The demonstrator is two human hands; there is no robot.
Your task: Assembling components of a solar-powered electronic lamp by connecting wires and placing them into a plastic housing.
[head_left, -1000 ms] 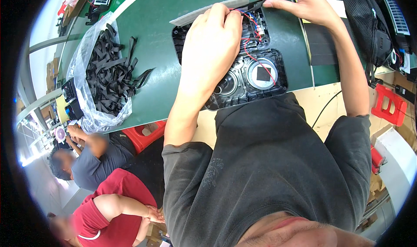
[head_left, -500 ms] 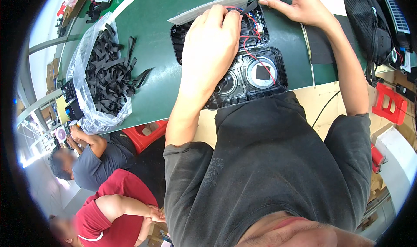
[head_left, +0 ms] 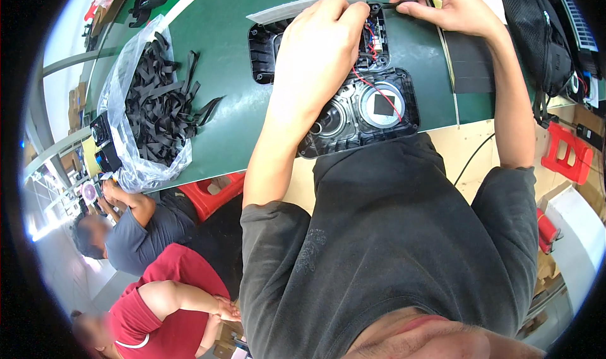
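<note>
An opened black plastic speaker housing lies on the green table in two halves. Closest to me is the half with round speakers (head_left: 380, 104), one bearing a black square pad. The far half (head_left: 260, 59) holds a small circuit board with red and blue wires (head_left: 375, 42), and a light grey panel (head_left: 278, 11) stands along its far edge. My left hand (head_left: 320, 49) lies over this half with curled fingers; what its fingertips grip is hidden. Just beyond the right corner, my right hand (head_left: 442, 8) pinches a black strap (head_left: 391, 5) that reaches to the housing.
To the left sits a clear plastic bag (head_left: 117, 106) full of black straps (head_left: 154, 106), some spilling out. A black mesh bag (head_left: 530, 34) and a dark flat sheet (head_left: 473, 65) lie at right. Two people sit at lower left near a red stool (head_left: 211, 198).
My right hand has moved slightly right, drawing the strap straighter across the housing's corner. My left hand has shifted a little right and away from me. The red wires lie differently.
</note>
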